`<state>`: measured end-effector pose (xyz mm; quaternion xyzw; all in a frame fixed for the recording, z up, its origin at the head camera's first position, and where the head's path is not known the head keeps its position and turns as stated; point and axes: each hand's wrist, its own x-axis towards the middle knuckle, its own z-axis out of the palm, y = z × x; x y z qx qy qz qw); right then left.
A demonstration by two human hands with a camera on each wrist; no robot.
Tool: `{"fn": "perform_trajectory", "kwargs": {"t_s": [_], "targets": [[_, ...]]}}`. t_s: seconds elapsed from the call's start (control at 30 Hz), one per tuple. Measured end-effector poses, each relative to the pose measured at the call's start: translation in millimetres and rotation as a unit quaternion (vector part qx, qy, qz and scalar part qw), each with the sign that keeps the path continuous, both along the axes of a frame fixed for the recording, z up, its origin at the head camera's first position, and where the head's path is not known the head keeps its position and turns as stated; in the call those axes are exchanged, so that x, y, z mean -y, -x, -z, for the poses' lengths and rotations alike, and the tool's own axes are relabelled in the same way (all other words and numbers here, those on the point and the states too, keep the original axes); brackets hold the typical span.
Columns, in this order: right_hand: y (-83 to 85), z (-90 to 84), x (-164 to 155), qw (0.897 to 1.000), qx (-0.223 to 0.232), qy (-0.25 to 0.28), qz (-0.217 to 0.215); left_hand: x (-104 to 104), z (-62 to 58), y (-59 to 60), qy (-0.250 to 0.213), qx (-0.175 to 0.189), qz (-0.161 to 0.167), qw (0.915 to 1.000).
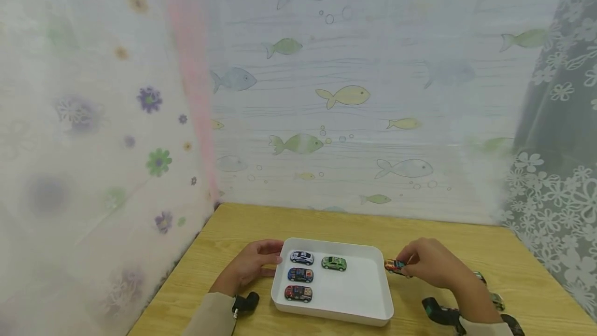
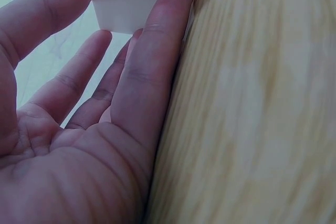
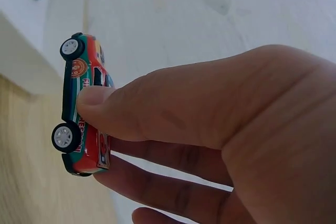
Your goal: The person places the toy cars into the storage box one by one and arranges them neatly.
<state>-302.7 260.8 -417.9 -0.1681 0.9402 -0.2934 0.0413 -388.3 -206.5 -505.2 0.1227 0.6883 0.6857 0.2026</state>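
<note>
Pinching a red-and-green toy car (image 1: 393, 266) in my right hand (image 1: 431, 263) beside the right edge of the white tray (image 1: 359, 287), I touch the tray's left edge with my unclenched left hand (image 1: 252, 263).

On the side toward the table's (image 1: 186, 284) left edge, a plain beige sleeve (image 1: 211, 316) ends at the wrist, where a rounded black device (image 1: 247, 302) with a small silvery metal piece sits below the bare left hand (image 1: 252, 263). Toward the right edge, a matching beige cuff (image 1: 485, 329) meets a chunky black wrist unit (image 1: 440, 314), its tip marked greenish, below the bare right hand (image 1: 431, 263).
</note>
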Motion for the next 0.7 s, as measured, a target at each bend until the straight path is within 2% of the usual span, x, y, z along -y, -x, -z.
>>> {"fn": "perform_trajectory", "kwargs": {"t_s": [0.4,0.7], "targets": [[6.3,-11.2,21.7,1.0,0.003,0.031,-0.003,0.0,-0.3,0.4,0.007,-0.004,-0.001,1.0],[13.5,-5.0,34.4,0.999,-0.008,0.034,-0.008,0.8,3.4,4.0,0.001,0.002,0.001,1.0]]}}
